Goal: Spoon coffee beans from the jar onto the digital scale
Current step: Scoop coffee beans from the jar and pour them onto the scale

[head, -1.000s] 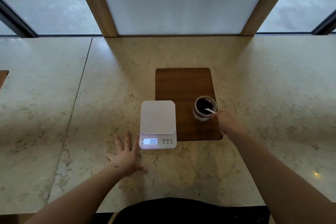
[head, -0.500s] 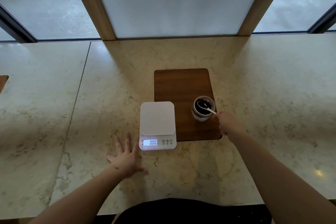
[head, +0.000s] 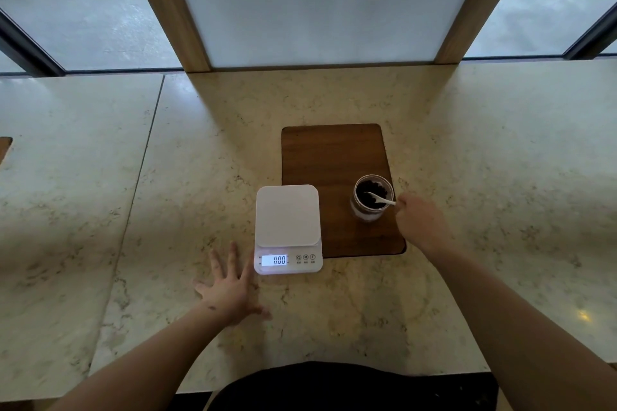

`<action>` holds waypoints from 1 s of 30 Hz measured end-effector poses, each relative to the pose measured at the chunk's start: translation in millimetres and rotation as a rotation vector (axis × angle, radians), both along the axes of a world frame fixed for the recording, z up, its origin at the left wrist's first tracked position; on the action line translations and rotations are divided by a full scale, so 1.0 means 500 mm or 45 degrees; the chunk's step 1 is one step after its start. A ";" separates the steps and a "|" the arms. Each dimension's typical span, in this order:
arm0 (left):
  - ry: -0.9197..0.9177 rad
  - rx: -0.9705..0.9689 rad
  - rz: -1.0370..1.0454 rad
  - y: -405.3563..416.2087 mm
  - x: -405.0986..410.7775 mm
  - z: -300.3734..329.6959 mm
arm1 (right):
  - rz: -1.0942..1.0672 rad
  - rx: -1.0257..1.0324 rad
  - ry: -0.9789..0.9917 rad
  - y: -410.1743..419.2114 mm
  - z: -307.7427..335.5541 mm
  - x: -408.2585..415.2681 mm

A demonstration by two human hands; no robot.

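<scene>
From the head view, a glass jar [head: 371,198] of dark coffee beans [head: 365,201] was seen standing upright on the near right part of a wooden board [head: 329,160], which lay on the marble tabletop [head: 167,183]. A white spoon [head: 379,198] was seen with its bowl among the beans and its handle leaning over the jar's right rim. The end of that handle was pinched by the fingers of the right hand [head: 421,223], though the exact finger contact was hidden behind the hand. The digital scale [head: 287,228] was placed just left of the jar, overlapping the board's left edge; its platform was bare and its display [head: 274,260] showed zeros. The left hand [head: 230,287] was laid flat on the tabletop with its fingers [head: 233,252] spread, just beside the scale's near left corner and holding nothing. The scooping step was judged to be in hand, with no beans yet delivered. The next move was judged to call for the spoon to be lifted level out of the jar, carried left over the platform, and tipped there gently, so that beans would not roll off.
</scene>
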State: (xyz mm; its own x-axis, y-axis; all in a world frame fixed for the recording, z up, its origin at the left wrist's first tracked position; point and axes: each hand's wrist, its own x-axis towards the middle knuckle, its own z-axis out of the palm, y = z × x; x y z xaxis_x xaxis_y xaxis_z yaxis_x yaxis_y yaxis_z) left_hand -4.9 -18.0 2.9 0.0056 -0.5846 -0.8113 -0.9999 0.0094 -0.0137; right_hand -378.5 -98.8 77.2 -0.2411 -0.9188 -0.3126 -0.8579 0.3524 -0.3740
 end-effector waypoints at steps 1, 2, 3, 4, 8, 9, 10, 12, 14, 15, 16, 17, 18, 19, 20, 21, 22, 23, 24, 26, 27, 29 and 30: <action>-0.002 0.004 -0.001 0.000 0.001 -0.001 | -0.019 0.015 -0.032 0.001 -0.001 0.000; -0.004 0.008 -0.003 0.000 0.001 -0.001 | -0.038 0.033 -0.066 0.002 -0.002 -0.001; -0.005 0.012 -0.005 -0.001 0.001 -0.001 | -0.055 0.051 -0.099 0.002 -0.002 -0.001; -0.005 0.016 -0.004 -0.002 0.000 -0.001 | -0.068 0.068 -0.128 0.002 -0.002 -0.001; 0.006 0.020 -0.003 -0.003 0.000 -0.003 | -0.105 0.101 -0.222 -0.003 0.000 0.002; 0.007 0.019 -0.003 -0.003 0.001 -0.002 | -0.116 0.114 -0.253 -0.004 0.000 0.004; 0.006 0.018 -0.003 -0.002 0.001 -0.002 | -0.139 0.128 -0.298 -0.005 0.000 0.006; 0.005 0.016 -0.004 -0.002 0.001 -0.002 | -0.220 0.154 -0.411 -0.005 0.000 0.008; 0.005 0.015 -0.003 -0.002 0.001 -0.004 | -0.308 0.176 -0.503 -0.004 -0.002 0.010; 0.004 0.013 -0.002 -0.003 0.000 -0.005 | -0.349 0.183 -0.538 -0.002 -0.003 0.009; 0.005 0.013 0.002 -0.003 0.001 -0.006 | -0.386 0.190 -0.574 -0.001 -0.004 0.010; 0.007 0.013 0.006 -0.003 0.001 -0.006 | -0.419 0.201 -0.608 0.001 -0.005 0.010; 0.010 0.014 0.006 -0.002 0.001 -0.006 | -0.440 0.213 -0.635 0.003 -0.006 0.010; 0.013 0.013 0.005 -0.002 0.001 -0.006 | -0.458 0.222 -0.653 0.004 -0.008 0.011; 0.015 0.011 0.005 -0.001 0.001 -0.005 | -0.485 0.228 -0.664 0.005 -0.011 0.012; 0.016 0.009 0.007 0.000 0.000 -0.003 | -0.520 0.236 -0.674 0.006 -0.014 0.013; 0.017 0.008 0.008 0.000 -0.001 -0.001 | -0.550 0.245 -0.679 0.006 -0.017 0.014; 0.018 0.009 0.007 0.001 -0.001 0.000 | -0.565 0.251 -0.679 0.007 -0.020 0.017; 0.019 0.012 0.007 0.001 -0.002 0.001 | -0.571 0.258 -0.679 0.006 -0.022 0.019; 0.020 0.017 0.007 0.000 -0.003 0.003 | -0.595 0.267 -0.701 0.007 -0.023 0.020; 0.019 0.018 0.009 0.000 -0.004 0.003 | -0.609 0.273 -0.712 0.007 -0.024 0.019; 0.015 0.019 0.014 0.000 -0.003 0.002 | -0.610 0.280 -0.723 0.009 -0.024 0.017; 0.015 0.019 0.018 0.000 -0.003 0.001 | -0.625 0.275 -0.743 0.010 -0.024 0.016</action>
